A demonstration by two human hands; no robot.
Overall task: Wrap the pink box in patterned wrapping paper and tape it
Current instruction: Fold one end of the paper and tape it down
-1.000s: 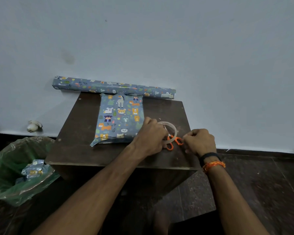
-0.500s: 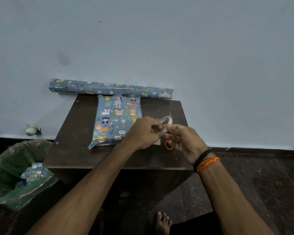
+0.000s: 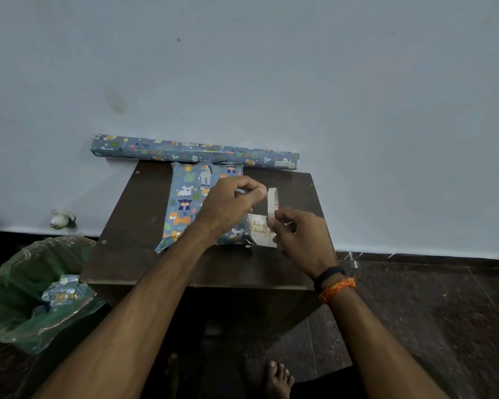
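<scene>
My right hand [image 3: 300,237] grips the tape roll [image 3: 272,203]; left fingers [image 3: 254,189] pinch its end, wrapped box [image 3: 196,197] beneath them.

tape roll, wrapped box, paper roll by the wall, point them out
tape roll [image 3: 271,205], head view, on its outer band
wrapped box [image 3: 189,197], head view, on its patterned top
paper roll [image 3: 156,149], head view, on its left half

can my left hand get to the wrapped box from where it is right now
Probably yes. The left hand hovers directly over the wrapped box, nothing lying between them, though it pinches the tape end.
</scene>
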